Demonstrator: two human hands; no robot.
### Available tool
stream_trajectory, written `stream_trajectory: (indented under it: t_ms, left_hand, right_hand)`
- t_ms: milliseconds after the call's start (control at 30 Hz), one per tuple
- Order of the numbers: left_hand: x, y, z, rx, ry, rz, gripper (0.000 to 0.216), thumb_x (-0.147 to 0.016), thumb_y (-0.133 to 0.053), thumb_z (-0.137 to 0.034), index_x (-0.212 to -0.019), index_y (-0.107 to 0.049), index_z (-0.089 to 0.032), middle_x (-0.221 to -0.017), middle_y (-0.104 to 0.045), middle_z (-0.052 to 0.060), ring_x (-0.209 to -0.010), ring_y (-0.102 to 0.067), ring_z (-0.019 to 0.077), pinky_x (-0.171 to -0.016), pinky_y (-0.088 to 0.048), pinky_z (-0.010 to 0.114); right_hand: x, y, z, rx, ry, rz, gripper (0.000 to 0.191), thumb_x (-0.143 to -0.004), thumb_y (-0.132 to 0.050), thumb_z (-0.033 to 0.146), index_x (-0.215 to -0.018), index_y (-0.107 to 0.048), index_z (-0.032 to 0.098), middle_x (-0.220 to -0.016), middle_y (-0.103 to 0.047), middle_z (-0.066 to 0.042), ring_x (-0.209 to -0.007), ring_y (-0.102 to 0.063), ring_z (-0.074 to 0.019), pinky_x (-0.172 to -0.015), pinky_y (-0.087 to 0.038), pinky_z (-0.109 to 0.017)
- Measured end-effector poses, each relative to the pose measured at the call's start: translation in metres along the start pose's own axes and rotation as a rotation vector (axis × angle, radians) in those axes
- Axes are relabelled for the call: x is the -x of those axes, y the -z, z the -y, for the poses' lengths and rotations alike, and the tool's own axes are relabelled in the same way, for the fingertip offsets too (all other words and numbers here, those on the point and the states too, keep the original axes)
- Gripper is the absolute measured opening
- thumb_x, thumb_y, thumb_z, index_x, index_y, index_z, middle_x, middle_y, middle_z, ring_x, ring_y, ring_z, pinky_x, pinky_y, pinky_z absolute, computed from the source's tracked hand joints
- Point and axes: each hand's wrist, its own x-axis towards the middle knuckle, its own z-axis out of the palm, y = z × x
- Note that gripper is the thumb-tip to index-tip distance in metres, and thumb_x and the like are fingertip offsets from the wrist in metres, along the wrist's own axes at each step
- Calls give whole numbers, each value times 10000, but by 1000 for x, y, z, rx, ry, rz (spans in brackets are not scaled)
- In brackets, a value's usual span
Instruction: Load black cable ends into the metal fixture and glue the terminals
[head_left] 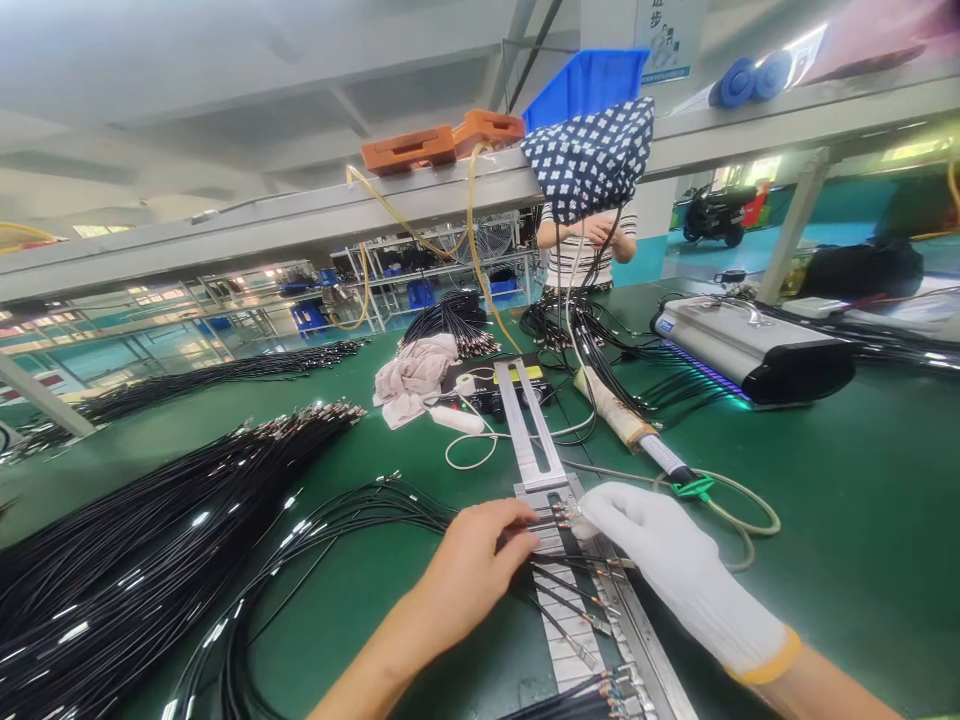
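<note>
Cable ends point(556, 521) lie across the slotted metal jig point(577, 645) on the green tabletop point(840, 520). Our bare left hand point(472, 572) and gloved right hand point(679, 570) pinch one, seating it, we judge. Next, we must line it up with its slot.

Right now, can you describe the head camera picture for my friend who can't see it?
A bare left hand and a white-gloved right hand touch thin black cables laid across a metal rail on a green table. Big bundles of black cables lie to the left, and another person stands across the table.
</note>
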Motion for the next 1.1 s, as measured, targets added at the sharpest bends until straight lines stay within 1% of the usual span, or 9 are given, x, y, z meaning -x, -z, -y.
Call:
stream_trajectory:
  t_ms: [67, 133, 233, 367, 533, 667, 867, 1000, 1100]
  left_hand:
    - [-3, 7, 9, -56, 14, 8, 232, -938, -531, -255, -934, -755, -195, -920, -752, 27, -830, -660, 204, -784, -462, 283]
    - [-4, 9, 19, -124, 2, -16, 249, -956, -530, -270, -922, -767, -201, -871, -736, 24, -801, -643, 197, -756, -448, 278]
    - [-5, 3, 29, -301, -35, -33, 253, -966, -528, -241, -970, -780, -221, -837, -705, 36, -821, -623, 211, -754, -431, 295]
    - [-5, -6, 32, -448, -44, 42, 261, -964, -524, -175, -962, -782, -218, -829, -694, 51, -839, -617, 225, -746, -426, 307]
    - [-6, -10, 32, -519, -48, 73, 271, -978, -512, -167, -929, -775, -207, -820, -680, 57, -830, -613, 228, -743, -417, 311]
    - [-6, -14, 34, -530, -47, 82, 274, -986, -504, -176, -921, -768, -208, -834, -682, 56, -841, -616, 232, -750, -419, 316]
    - [-8, -20, 36, -598, -29, 89, 303, -999, -463, -173, -904, -749, -199, -861, -681, 64, -875, -609, 245, -802, -429, 339]
    - [-7, -20, 30, -606, -14, 90, 324, -1006, -425, -161, -893, -728, -177, -873, -681, 72, -875, -604, 241, -816, -439, 341]
    - [-6, -17, 21, -599, 18, 103, 331, -998, -414, -140, -883, -722, -170, -862, -684, 80, -864, -611, 244, -799, -448, 336]
  right_hand:
    - [-5, 5, -5, 11, -8, -9, 347, -869, -532, 473, -723, -693, 202, -766, -728, -36, -741, -654, -215, -715, -497, -319]
    - [-10, 13, -9, 44, 2, -58, 339, -873, -536, 480, -765, -715, 212, -818, -751, -37, -813, -674, -230, -767, -497, -332]
    - [-16, 26, -9, 118, -31, -201, 348, -875, -533, 506, -846, -742, 229, -877, -773, -40, -915, -680, -263, -873, -469, -382]
    - [-18, 37, -1, 190, -109, -297, 340, -857, -532, 495, -856, -762, 245, -885, -785, -40, -968, -674, -306, -932, -419, -451]
    - [-14, 34, 6, 254, -101, -300, 354, -870, -503, 511, -810, -751, 265, -912, -784, -11, -989, -663, -301, -887, -428, -431]
    - [-14, 33, 4, 217, -91, -290, 347, -864, -500, 496, -790, -733, 251, -909, -783, -17, -965, -670, -286, -859, -441, -412]
    - [-15, 33, 1, 175, -86, -290, 364, -857, -502, 508, -814, -737, 233, -880, -779, -37, -961, -674, -290, -878, -440, -416]
    - [-13, 29, 6, 189, -63, -261, 367, -845, -486, 513, -786, -728, 244, -871, -774, -27, -966, -666, -283, -915, -426, -411]
    - [-10, 23, 15, 198, -34, -249, 371, -836, -454, 501, -725, -694, 240, -831, -768, -35, -933, -666, -280, -902, -432, -407]
